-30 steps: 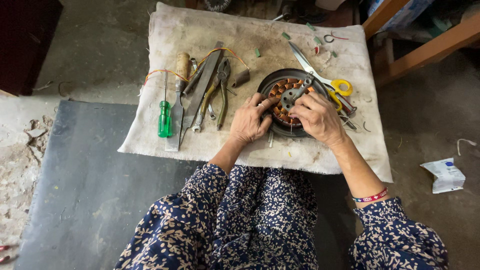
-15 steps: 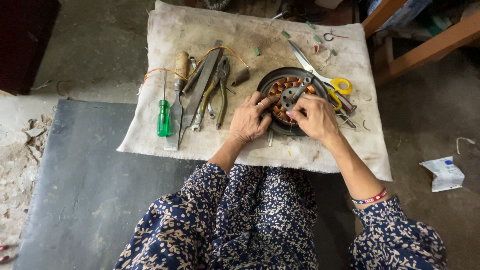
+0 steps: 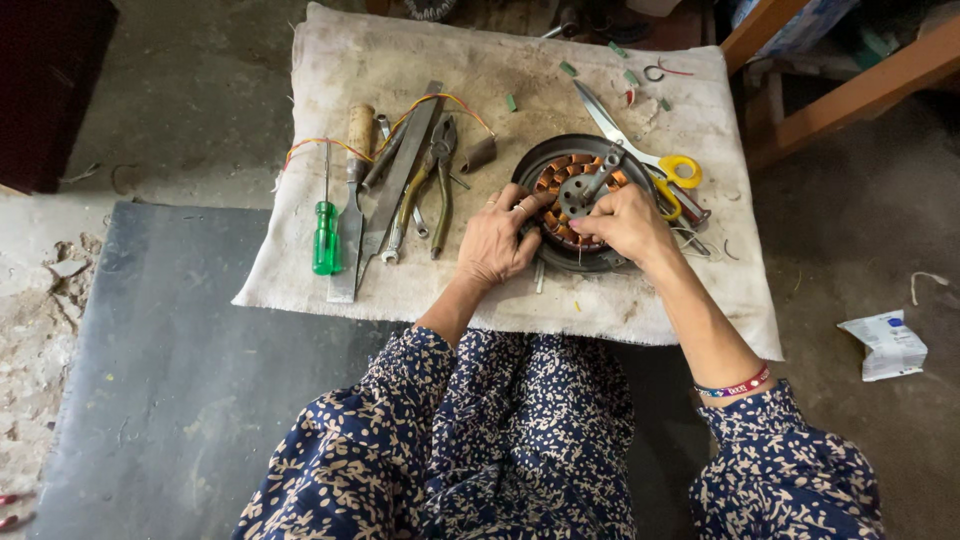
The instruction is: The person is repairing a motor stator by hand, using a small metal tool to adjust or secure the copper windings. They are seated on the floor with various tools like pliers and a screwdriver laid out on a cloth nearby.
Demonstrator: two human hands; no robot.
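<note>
Change: since the earlier frame I saw both hands barely shift on the motor.
Left hand [image 3: 497, 240]: fingers spread, resting on the left rim of the motor [image 3: 585, 203].
Right hand [image 3: 625, 222]: curled over the copper coils; I couldn't tell what it pinched.
Motor: lay on the cloth [image 3: 500, 290], scissors [image 3: 645, 150] touching it.
Tools: green screwdriver [image 3: 325, 235] and pliers [image 3: 432, 185] to the left.

Both hands, left hand [image 3: 497, 243] and right hand [image 3: 625, 222], rest on a round motor stator [image 3: 575, 200] with copper windings, on a cloth [image 3: 500, 70].
</note>
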